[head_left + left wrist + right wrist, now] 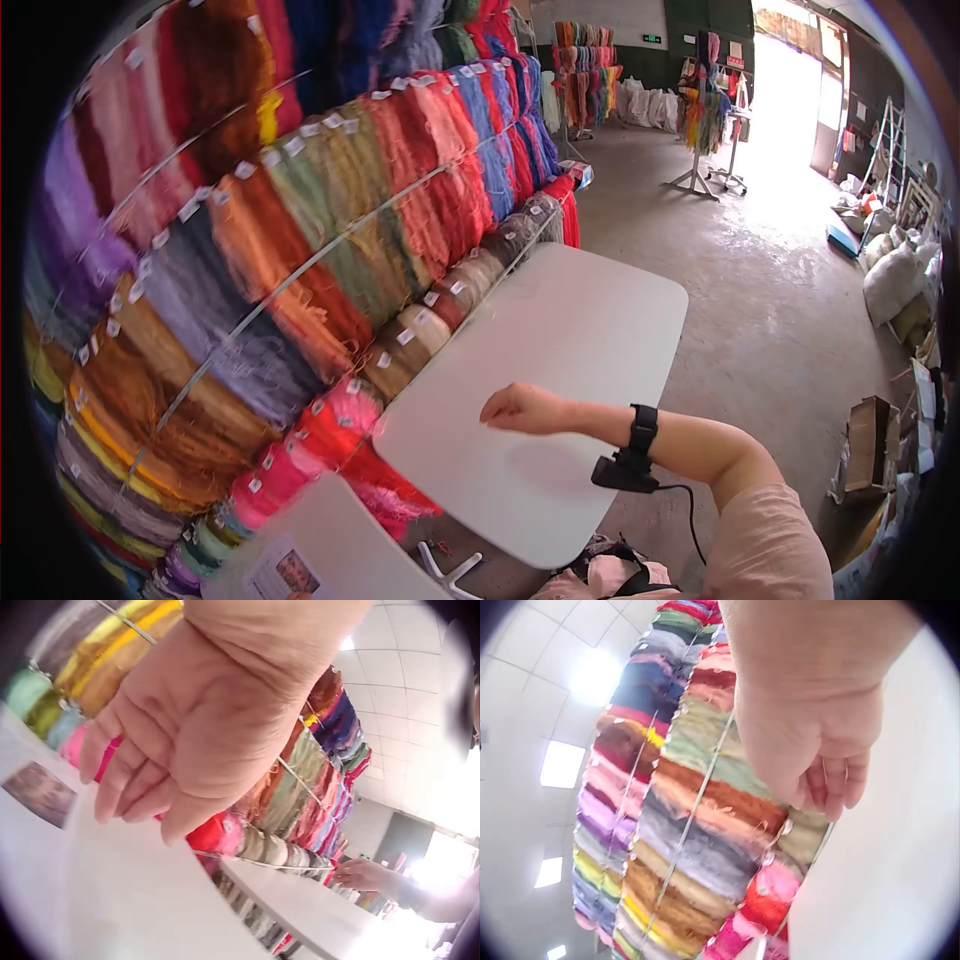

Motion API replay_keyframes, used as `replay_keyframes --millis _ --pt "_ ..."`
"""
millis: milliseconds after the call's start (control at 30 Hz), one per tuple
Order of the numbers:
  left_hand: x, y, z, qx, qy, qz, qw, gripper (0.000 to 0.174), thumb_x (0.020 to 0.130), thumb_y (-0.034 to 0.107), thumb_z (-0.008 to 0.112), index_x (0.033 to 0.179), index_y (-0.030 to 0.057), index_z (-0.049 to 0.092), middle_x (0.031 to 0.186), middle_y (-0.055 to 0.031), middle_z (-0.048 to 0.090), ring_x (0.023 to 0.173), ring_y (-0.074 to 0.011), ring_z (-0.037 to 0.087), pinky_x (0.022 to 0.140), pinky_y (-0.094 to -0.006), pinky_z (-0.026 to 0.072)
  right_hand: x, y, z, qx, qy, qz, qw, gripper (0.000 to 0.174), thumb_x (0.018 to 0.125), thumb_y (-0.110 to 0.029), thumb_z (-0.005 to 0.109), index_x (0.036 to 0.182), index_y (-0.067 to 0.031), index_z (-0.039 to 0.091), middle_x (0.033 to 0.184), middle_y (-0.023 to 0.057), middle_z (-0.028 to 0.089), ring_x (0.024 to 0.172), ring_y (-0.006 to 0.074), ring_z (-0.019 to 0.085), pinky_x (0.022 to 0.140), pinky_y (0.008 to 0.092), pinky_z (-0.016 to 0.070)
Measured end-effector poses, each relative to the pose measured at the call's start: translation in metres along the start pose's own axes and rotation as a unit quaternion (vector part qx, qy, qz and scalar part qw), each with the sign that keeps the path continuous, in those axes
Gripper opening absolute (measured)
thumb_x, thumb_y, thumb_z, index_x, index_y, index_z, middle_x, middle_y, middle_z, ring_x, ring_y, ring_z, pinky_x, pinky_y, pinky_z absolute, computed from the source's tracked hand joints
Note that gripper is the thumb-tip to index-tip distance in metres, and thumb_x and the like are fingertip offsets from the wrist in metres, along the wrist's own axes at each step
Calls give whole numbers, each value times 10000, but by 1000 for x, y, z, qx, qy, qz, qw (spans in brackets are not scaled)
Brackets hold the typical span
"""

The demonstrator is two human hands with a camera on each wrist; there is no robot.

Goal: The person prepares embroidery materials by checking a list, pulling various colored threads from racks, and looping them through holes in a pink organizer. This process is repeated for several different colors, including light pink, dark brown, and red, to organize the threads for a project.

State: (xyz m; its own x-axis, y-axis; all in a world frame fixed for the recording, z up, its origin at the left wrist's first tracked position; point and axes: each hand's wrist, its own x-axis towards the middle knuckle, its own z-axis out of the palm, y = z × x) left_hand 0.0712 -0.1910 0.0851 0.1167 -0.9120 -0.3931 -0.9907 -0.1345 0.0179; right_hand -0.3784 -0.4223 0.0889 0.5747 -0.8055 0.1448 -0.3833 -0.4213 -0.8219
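My right hand [527,408] is over the large white table [600,300], fingers loosely bent and nothing in them. In the right wrist view the same hand [817,742] hangs with its fingers downward beside the rack of coloured yarn skeins [705,795]. The left wrist view shows my left hand [180,727] palm toward the camera, relaxed fingers over a second white table [127,892], holding nothing. Close to its fingertips lies a sheet with a printed picture [37,793]. Most of the left hand is out of the head view.
Tagged yarn skeins [330,190] hang in tiers along the left, their lowest row close to the table edge. A gap with a table leg [450,570] separates the two tables. Farther off stand yarn stands [700,120], white sacks [895,280], a cardboard box [868,445] and a ladder [885,150].
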Motion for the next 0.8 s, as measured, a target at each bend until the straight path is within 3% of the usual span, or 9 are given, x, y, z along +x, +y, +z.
replay_keyframes --millis 33,67,200,267,400,433,567,733,800 --pt "12 30 -12 1 29 59 998 362 811 276 483 985 -36 540 1005 -231 537 951 -378 491 858 -424 372 8 21 -24 -13 17 9 1000 192 737 -99 552 885 11 605 806 117 624 743 198 601 663 294 480" --pt "22 60 -27 4 59 116 991 359 814 279 482 986 -30 541 996 -226 542 944 -380 494 839 -427 383 21 41 -49 85 16 113 990 174 774 -85 554 917 1 604 829 66 629 783 140 599 679 262 473" --pt "65 177 -74 -85 22 156 984 234 804 177 512 970 21 564 983 -171 567 889 -344 541 772 -382 443 81 119 -134 66 196 110 972 116 768 -72 550 826 -6 627 716 57 629 654 115 607 577 240 482" --pt "87 215 -81 -120 53 196 972 226 800 160 520 968 15 559 960 -170 570 876 -337 547 748 -376 452 113 149 -156 135 253 119 951 119 763 -85 563 792 15 622 681 54 615 620 114 604 539 224 479" --pt "122 254 -73 -118 174 322 923 235 797 149 532 987 14 552 898 -127 593 742 -278 575 610 -345 466 152 167 -180 50 324 88 941 126 713 -74 533 722 17 621 614 88 593 566 162 620 530 288 497" --pt "126 263 -79 -153 68 292 942 263 721 94 592 968 6 563 995 -148 560 896 -317 543 757 -378 454 160 170 -181 38 329 111 937 129 684 -102 536 687 -5 623 611 119 591 571 212 620 565 319 498" --pt "163 296 -97 -121 111 368 915 154 739 92 583 883 38 600 879 -114 597 783 -283 583 681 -343 482 182 183 -179 -151 335 133 921 145 633 -146 544 676 -38 631 663 174 587 597 315 587 619 369 489" --pt "191 318 -122 -160 49 387 907 243 755 112 559 966 -7 563 978 -146 569 872 -309 555 739 -368 465 166 189 -194 81 300 95 946 112 657 -100 560 684 -12 624 626 107 607 556 192 593 550 304 486" --pt "203 334 -131 -183 77 400 895 176 759 91 558 915 15 585 901 -135 590 810 -296 573 701 -351 475 164 192 -193 153 287 100 940 97 676 -83 560 694 -6 617 633 75 608 548 142 577 523 270 473"
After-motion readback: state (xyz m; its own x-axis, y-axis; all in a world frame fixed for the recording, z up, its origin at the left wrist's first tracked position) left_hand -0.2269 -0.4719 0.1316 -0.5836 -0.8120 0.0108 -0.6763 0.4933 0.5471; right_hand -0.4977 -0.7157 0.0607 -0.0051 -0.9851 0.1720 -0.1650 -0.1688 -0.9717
